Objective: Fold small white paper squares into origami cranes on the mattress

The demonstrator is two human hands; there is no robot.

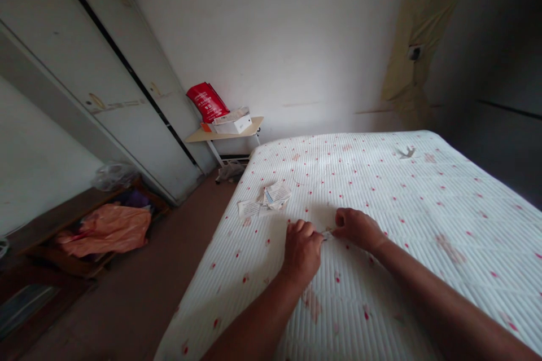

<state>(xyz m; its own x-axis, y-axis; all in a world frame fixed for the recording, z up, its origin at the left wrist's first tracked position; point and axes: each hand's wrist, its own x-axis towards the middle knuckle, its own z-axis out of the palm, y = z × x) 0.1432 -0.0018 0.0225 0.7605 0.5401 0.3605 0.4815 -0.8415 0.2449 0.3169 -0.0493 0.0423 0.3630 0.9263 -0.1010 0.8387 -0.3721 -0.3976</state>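
Note:
Over the bed, my left hand and my right hand are close together, both with curled fingers. A small slip of printed paper spans the gap between them, pinched at either end. Most of it is hidden by my fingers. Just beyond my left hand lie several printed paper pieces: a crumpled stack and a flat sheet partly beside it. Farther off to the right, a small folded white paper shape stands on the mattress, which is white, ribbed and dotted with red.
A small table at the back left bears a red bag and a white box. Left are tall cabinets and a low wooden bench with an orange plastic bag. A wall socket is at the right.

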